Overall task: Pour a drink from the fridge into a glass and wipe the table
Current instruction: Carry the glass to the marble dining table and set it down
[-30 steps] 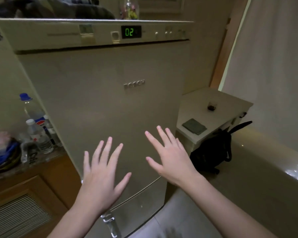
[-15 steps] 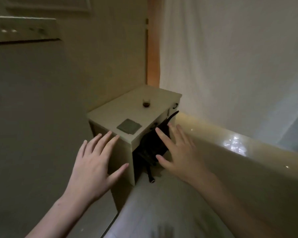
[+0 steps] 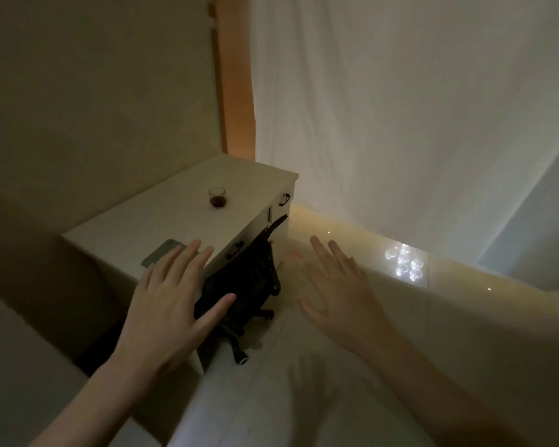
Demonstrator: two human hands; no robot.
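Fridge gone; glass (image 3: 217,197) upright, nearer.

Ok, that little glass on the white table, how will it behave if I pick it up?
The glass looks short and squat, so it probably won't tip easily. It holds dark liquid in its lower part, so it could slosh if jerked. Its smooth clear wall is likely slippery and breakable.

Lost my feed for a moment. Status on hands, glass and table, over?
Left hand and right hand open, empty. Glass upright on table, dark drink inside. Grey cloth near front edge, black bag against table's side.
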